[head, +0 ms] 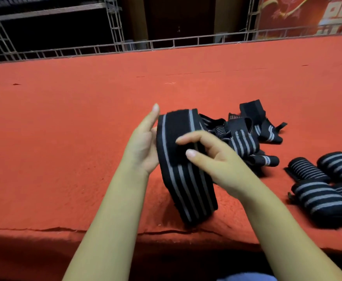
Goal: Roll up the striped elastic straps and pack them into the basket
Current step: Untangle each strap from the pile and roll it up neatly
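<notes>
Covering the tabletop [64, 122], red felt; metal truss railing [125, 45] at 12 o'clock. Left hand [143, 147] flat-fingered against striped strap [178, 159]; right hand [212, 157] pinches it. Rolled straps [326, 183] at 3 o'clock.

left hand [143, 147] flat with straight fingers; right hand [212, 159] has curled fingers.
</notes>
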### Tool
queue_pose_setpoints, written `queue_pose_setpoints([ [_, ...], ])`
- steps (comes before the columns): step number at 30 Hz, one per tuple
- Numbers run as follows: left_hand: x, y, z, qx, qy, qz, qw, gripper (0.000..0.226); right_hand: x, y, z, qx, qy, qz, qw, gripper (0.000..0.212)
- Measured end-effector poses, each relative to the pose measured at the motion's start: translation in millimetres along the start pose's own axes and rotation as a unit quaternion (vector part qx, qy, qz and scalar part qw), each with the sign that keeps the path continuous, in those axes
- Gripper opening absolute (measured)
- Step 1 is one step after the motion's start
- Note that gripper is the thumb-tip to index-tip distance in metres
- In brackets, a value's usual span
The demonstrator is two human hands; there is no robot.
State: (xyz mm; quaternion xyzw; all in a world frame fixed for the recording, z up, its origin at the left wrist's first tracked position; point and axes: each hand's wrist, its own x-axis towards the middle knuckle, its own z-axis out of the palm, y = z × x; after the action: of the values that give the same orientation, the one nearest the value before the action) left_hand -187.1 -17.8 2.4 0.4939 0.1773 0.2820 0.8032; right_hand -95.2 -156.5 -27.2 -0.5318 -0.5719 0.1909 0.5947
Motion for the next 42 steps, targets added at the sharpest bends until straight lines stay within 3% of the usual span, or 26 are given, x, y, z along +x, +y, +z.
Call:
queue_pose_setpoints([
  [2,3,-1,0,0.042,0.042,0.042,0.997,0.057,-11,4,2,0.01,0.004,0.038,0.999,0.022],
  [4,-2,-4,3,0.081,0.033,0.087,0.992,0.067,-16,6,0,0.128,0.043,0.082,0.987,0.02],
  [6,-9,-10,5,0.102,-0.004,0.116,0.988,0.072,-13,8,-9,0.291,0.097,0.124,0.944,0.015],
  [9,-20,-16,6,0.121,-0.062,0.135,0.981,0.078,-1,3,-19,0.362,0.176,0.168,0.9,0.015],
  [13,-30,-36,1,0.14,-0.126,0.121,0.975,0.083,20,3,-22,0.317,0.221,0.187,0.903,0.036],
  [18,-37,-59,-11,0.152,-0.135,0.077,0.976,0.089,30,10,-20,0.249,0.295,0.186,0.904,0.048],
  [23,-31,-48,-21,0.109,-0.076,0.028,0.991,0.077,12,9,-8,0.207,0.183,0.08,0.958,0.053],
  [27,-22,-19,-9,0.089,-0.018,0.047,0.995,0.063,-7,12,4,0.168,0.07,0.077,0.98,0.043],
  [32,-17,2,11,0.092,0.002,0.124,0.988,0.014,-16,15,3,0.105,0.03,0.104,0.989,0.043],
  [35,-16,3,20,0.099,-0.002,0.154,0.983,0.012,-12,6,3,0.052,0.117,0.06,0.99,0.042],
  [38,-20,0,28,0.094,-0.004,0.172,0.981,0.01,-5,-5,1,0.033,0.232,-0.006,0.972,0.021],
  [42,-23,0,33,0.069,0.021,0.191,0.979,0.013,-5,-4,3,-0.051,0.264,-0.015,0.963,0.015],
])
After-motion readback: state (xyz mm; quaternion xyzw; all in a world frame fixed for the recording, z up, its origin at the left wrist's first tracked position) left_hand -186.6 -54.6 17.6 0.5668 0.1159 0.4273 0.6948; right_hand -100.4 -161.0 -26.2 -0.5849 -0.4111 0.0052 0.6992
